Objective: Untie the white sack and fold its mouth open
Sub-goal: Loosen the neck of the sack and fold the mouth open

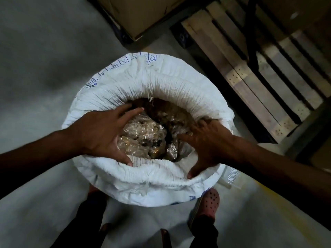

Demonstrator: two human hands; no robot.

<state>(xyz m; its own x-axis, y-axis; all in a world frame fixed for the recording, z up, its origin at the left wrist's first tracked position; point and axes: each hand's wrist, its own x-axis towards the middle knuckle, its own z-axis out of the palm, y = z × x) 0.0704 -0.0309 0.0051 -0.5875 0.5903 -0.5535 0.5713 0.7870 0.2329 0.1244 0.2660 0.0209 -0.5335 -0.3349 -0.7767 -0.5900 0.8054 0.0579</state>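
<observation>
Head view looks straight down on the white sack [143,187], which stands upright on the grey floor [44,77] between the person's feet, its mouth already rolled outward into a thick collar. Clear plastic bags [143,133] of brownish material fill the opening. Left hand [100,133] lies spread over the left side of the mouth, fingers [130,111] wide apart reaching over the contents, thumb touching the near rim; it grips nothing. Right hand [206,144] is splayed too, fingertips hooked at the right inner rim, thumb pressing the near collar. A wooden pallet [259,83] lies beyond, to the right.
</observation>
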